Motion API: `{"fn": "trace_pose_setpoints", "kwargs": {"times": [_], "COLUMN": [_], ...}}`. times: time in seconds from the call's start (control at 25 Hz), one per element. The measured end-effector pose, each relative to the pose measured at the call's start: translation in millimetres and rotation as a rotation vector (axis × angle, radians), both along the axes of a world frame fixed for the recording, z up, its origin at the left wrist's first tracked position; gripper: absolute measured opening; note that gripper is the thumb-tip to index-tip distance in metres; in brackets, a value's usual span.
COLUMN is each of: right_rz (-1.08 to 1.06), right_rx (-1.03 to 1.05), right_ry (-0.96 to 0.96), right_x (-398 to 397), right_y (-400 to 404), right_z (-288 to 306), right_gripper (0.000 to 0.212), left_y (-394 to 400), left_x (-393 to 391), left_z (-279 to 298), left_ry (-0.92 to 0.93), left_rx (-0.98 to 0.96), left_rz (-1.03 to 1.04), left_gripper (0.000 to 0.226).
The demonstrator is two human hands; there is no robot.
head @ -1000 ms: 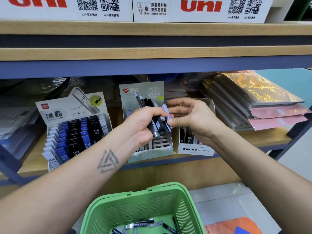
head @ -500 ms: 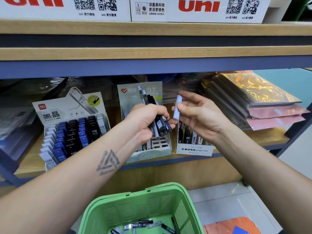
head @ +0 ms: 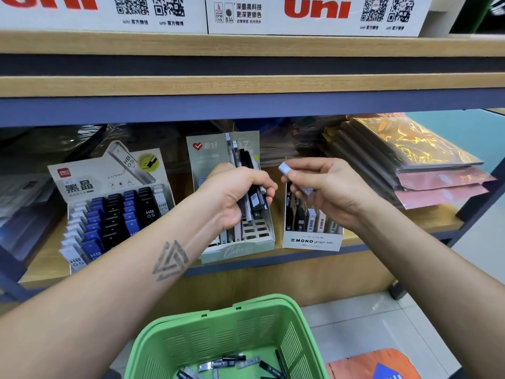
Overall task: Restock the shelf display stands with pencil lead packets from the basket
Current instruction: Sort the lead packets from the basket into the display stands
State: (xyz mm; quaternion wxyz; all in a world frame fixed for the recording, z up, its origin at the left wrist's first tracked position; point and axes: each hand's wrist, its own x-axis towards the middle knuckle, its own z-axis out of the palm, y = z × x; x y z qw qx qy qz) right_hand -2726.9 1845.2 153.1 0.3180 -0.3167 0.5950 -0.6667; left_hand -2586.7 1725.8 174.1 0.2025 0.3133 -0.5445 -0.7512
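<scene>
The left hand (head: 235,198) clenches a bundle of packets (head: 252,192); the right hand (head: 328,187) pinches one pale packet (head: 296,179); the crowded bundle could slip and scatter.

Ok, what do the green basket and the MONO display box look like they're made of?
The green basket looks like moulded plastic with a smooth, slightly glossy finish; its walls carry rows of even slots. The MONO display box looks like printed matte white cardboard, with flat folded panels and crisp edges, though a thin coating can't be ruled out.
</scene>
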Motion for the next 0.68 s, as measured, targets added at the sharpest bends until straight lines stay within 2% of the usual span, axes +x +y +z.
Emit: {"fn": "trace_pose_setpoints", "kwargs": {"times": [0.2, 0.32, 0.44, 0.56, 0.68], "right_rz": [0.043, 0.062, 0.080, 0.012, -0.119], "right_rx": [0.066, 0.028, -0.030, -0.054, 0.068], "right_ry": [0.162, 0.166, 0.185, 0.226, 0.386], "right_x": [2.7, 0.2, -6.6, -14.6, -26.9], "right_y": [3.8, 11.0, 21.7, 27.3, 32.9], "right_z": [-3.8, -3.4, -1.4, -0.9, -0.5], "right_gripper": [0.020, 0.026, 0.031, 0.023, 0.017], "left_y": [1.6, -0.1, -3.6, 1.7, 7.2], "left_x": [-7.1, -10.7, -12.3, -12.2, -11.4], "left_z": [-4.7, -7.9, -8.3, -8.4, -10.1], "left_ry": [-0.037, -0.046, -0.042, -0.056, -0.078], "left_rx": [-0.054, -0.041, 0.042, 0.072, 0.037], "left_rz": [0.023, 0.059, 0.048, -0.037, -0.081], "left_gripper": [0.011, 0.012, 0.024, 0.025, 0.014]}}
